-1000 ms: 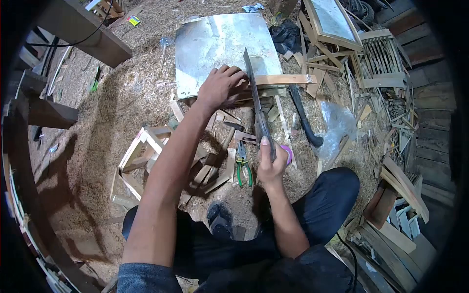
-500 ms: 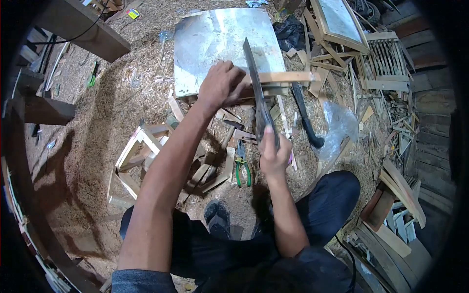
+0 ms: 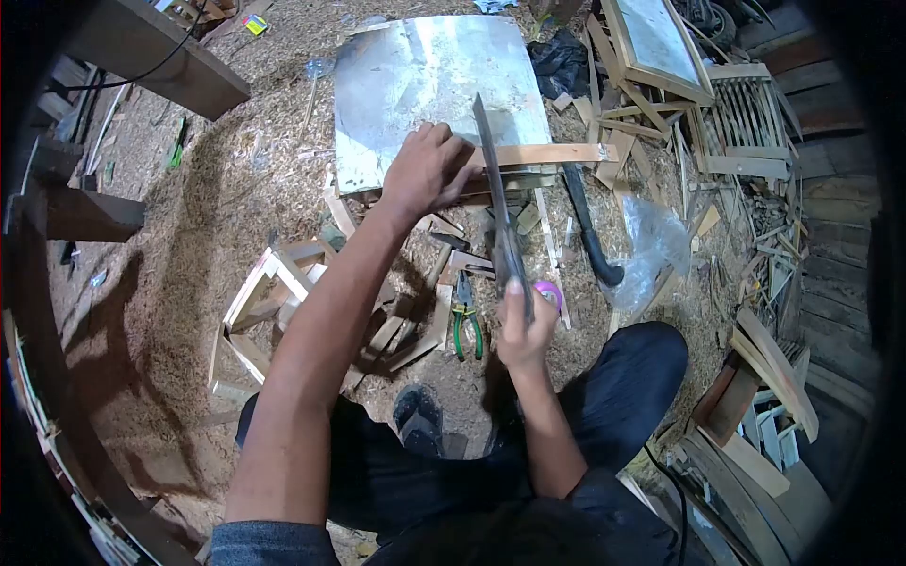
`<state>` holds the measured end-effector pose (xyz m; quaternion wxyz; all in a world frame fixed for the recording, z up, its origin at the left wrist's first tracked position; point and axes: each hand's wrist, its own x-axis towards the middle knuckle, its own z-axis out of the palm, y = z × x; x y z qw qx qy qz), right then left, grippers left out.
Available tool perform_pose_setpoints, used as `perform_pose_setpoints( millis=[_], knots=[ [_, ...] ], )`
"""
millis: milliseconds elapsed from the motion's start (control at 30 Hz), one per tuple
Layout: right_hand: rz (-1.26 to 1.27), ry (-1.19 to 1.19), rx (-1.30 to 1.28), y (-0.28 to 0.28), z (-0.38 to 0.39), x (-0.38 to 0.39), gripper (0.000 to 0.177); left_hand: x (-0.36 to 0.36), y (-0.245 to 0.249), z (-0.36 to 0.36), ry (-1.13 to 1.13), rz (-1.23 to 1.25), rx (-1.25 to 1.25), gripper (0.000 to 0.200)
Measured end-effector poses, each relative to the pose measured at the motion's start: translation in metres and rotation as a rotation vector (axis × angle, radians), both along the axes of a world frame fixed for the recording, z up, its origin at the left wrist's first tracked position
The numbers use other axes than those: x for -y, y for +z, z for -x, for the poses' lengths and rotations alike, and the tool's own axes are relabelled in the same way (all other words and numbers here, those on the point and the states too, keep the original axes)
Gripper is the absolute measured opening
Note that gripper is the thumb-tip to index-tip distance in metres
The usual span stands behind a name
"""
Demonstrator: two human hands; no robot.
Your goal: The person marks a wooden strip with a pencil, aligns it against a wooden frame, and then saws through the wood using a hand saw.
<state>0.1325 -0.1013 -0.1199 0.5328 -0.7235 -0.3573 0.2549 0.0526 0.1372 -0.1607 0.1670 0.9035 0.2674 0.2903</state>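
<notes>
My left hand is closed on the left end of a wooden strip, pressing it at the front edge of a low white-topped table. The strip's right end sticks out past the table's corner. In my right hand is the handle of a handsaw. Its blade points away from me and crosses the strip just right of my left hand. Below the saw, green-handled pliers lie on the floor, with a hammer near them. A purple roll shows partly behind my right hand.
Wood shavings cover the floor. A black-handled tool and clear plastic lie right of the table. Wooden frame pieces stand at left. Framed panels and scrap wood pile up at right, with thick posts at upper left.
My right hand has drawn the saw back toward me, so its tip sits lower and more of the purple roll shows. My left hand has stayed nearly in place on the strip.
</notes>
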Motion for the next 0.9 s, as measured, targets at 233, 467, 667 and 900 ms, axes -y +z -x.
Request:
perform_pose_setpoints(
  millis=[233, 467, 667, 900],
  knots=[
    [0.004, 0.027, -0.044, -0.01, -0.01, -0.033, 0.039, -0.002, -0.001, 0.001, -0.023, 0.022, 0.037, 0.026],
    [-0.027, -0.006, -0.017, -0.017, -0.011, -0.011, 0.04, -0.005, -0.006, -0.002, -0.029, -0.041, 0.007, 0.025],
    [-0.026, 0.01, -0.049, -0.02, -0.006, 0.003, 0.043, -0.005, -0.001, 0.002, 0.003, 0.029, -0.126, 0.029],
    [-0.044, 0.0, -0.069, -0.017, -0.01, 0.009, 0.043, -0.004, 0.004, -0.007, 0.069, 0.168, 0.019, 0.025]
  ],
)
